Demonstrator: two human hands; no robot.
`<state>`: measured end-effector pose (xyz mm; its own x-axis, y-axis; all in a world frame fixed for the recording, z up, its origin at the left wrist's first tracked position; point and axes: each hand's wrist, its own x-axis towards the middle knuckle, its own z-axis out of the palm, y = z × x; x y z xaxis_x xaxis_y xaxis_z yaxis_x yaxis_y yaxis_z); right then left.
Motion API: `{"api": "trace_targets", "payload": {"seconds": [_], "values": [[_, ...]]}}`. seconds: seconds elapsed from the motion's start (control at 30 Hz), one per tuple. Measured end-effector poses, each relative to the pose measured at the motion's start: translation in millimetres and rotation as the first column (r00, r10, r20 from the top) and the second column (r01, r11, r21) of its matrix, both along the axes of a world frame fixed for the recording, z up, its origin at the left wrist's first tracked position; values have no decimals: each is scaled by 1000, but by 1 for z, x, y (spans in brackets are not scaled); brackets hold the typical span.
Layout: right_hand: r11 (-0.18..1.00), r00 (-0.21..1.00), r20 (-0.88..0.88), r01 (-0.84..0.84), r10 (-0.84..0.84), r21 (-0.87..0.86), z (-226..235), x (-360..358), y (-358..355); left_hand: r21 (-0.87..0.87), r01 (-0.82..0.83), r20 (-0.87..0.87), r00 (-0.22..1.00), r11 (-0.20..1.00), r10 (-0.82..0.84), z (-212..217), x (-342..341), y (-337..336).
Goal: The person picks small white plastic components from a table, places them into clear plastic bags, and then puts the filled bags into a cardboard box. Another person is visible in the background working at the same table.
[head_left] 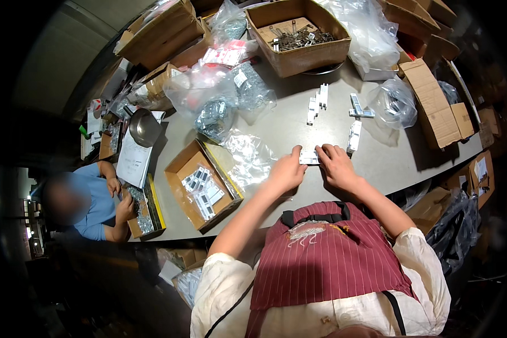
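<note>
Between my two hands, at the near side of the table, is a small white rectangular piece (308, 158) with grey markings. The thumb and fingers of my left hand (288, 170) close on its left end. My right hand (338, 167) has curled fingers against its right end. Just beyond my right hand stands a row of similar white pieces (354, 137). Farther off are another white stack (318, 105) and a few crossed white pieces with blue-grey faces (360, 107). What the pieces are is too small to make out.
Left of me, an open cardboard tray (228, 188) holds more such pieces, beside clear plastic bags (248, 159). A box of metal parts (298, 65) stands at the back, an opened carton (431, 104) at the right. At far left a co-worker in a blue shirt (104, 194) handles small parts.
</note>
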<state>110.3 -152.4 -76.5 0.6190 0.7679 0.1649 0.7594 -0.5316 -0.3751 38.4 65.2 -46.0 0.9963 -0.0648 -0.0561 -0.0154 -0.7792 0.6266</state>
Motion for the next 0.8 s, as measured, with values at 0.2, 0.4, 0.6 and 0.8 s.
{"api": "trace_targets", "payload": {"seconds": [0.2,0.4,0.6,0.8], "values": [[989,997,-18,76,-74,128,10,-17,-13,193,174,335,913,966,-231,30,-89,43],[981,988,105,-127,112,149,14,-24,-2,144,97,330,933,985,-140,-2,-115,50],[978,966,148,-210,210,-20,4,-22,17,-132,-78,388,913,988,124,20,-96,25],[958,963,-24,-265,269,108,-4,0,10,-256,-184,375,886,949,273,36,-92,25]]}}
